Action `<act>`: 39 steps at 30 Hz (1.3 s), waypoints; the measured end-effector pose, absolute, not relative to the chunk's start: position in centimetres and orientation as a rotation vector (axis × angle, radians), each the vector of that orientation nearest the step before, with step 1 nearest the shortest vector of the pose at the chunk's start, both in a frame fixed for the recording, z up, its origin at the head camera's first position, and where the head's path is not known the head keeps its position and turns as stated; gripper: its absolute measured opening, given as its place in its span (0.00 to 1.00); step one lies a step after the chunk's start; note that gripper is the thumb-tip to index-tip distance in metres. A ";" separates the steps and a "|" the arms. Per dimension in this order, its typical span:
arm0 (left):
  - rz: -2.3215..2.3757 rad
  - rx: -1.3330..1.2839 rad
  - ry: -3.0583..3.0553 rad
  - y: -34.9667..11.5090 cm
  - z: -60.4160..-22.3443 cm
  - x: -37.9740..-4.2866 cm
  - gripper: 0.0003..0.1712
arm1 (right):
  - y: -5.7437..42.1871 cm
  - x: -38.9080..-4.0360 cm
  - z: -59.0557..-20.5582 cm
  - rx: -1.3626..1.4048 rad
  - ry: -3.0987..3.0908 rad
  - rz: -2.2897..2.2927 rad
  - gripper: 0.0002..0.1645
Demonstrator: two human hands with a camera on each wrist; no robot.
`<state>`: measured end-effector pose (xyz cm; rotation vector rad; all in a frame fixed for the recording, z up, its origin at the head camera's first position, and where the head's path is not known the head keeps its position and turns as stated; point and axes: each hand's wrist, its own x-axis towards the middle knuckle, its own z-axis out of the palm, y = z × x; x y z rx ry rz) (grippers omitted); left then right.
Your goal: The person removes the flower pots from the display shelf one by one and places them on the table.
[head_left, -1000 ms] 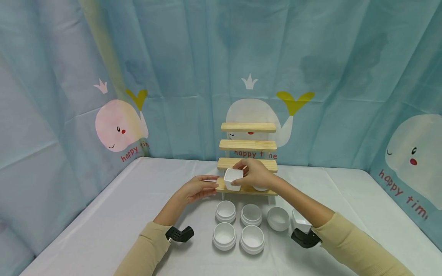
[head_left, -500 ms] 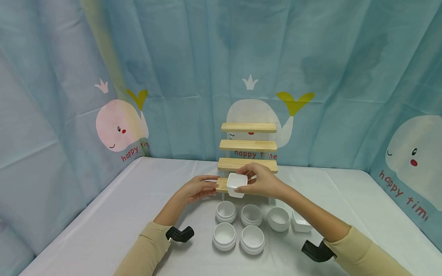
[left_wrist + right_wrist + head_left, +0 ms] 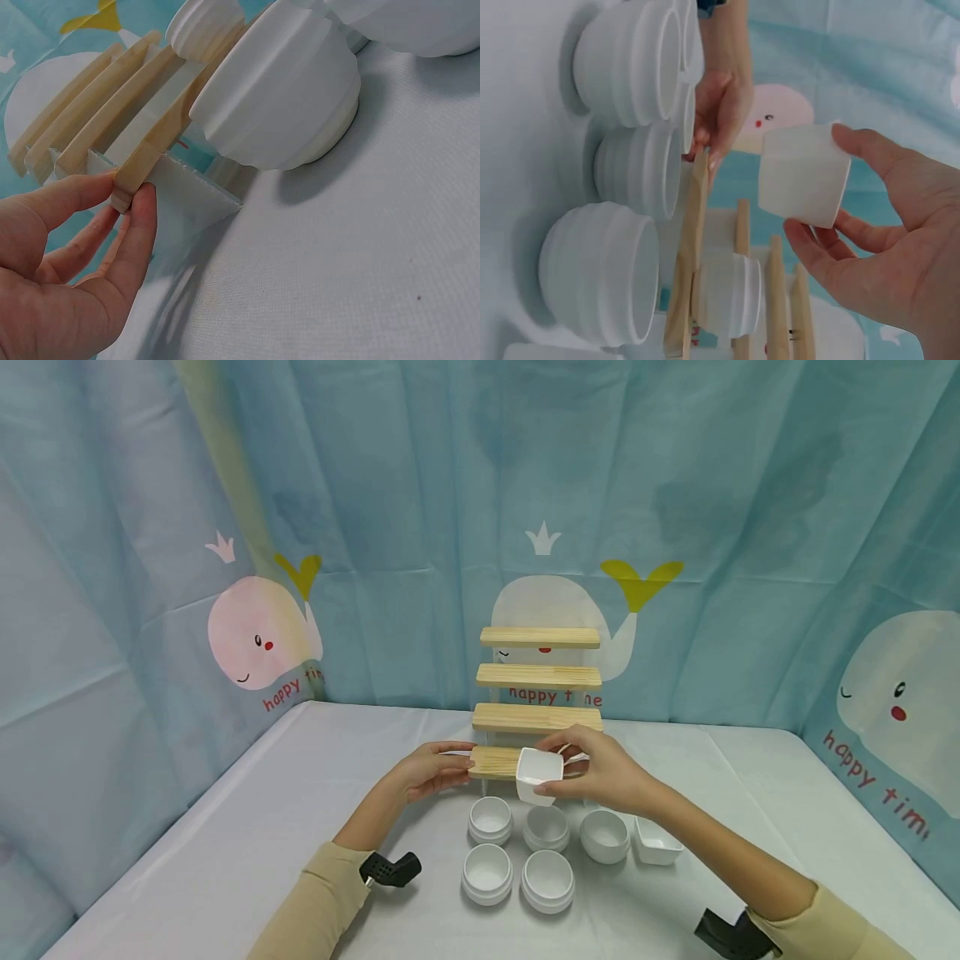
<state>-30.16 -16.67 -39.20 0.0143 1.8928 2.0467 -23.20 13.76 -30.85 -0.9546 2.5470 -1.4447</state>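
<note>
With my right hand (image 3: pixel 603 774) I hold a small white square bowl (image 3: pixel 538 774) between thumb and fingers, raised in front of the lowest step of a wooden tiered stand (image 3: pixel 536 718). In the right wrist view this square bowl (image 3: pixel 799 174) is apart from the stand. My left hand (image 3: pixel 429 772) pinches the left end of the lowest board (image 3: pixel 161 135), thumb above and fingers below. A small round white bowl (image 3: pixel 726 294) rests on that lowest board; in the head view my right hand and the square bowl hide it.
In front of the stand are several white ribbed bowls in two rows, some stacked, including a front right stack (image 3: pixel 548 878) and a single bowl (image 3: pixel 604 837). Another square bowl (image 3: pixel 657 842) stands at their right. A blue whale-print curtain (image 3: pixel 405 527) hangs behind the white-covered table (image 3: pixel 247 843).
My right hand has carried the square bowl off the left part of the lowest board, rightward and towards me. My left hand has stayed at the board's end.
</note>
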 end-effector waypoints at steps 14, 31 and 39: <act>2.033 0.007 1.906 -16.6 -39.3 -30.2 0.31 | 16.7 -20.9 -31.9 -1.005 2.561 -1.471 0.30; 2.039 -0.012 1.907 -16.5 -39.4 -30.3 0.31 | 20.0 -18.9 -33.8 -1.165 2.510 -1.504 0.27; 2.047 -0.006 1.902 -16.6 -39.3 -30.2 0.31 | 21.1 -18.4 -35.2 -1.254 2.516 -1.505 0.25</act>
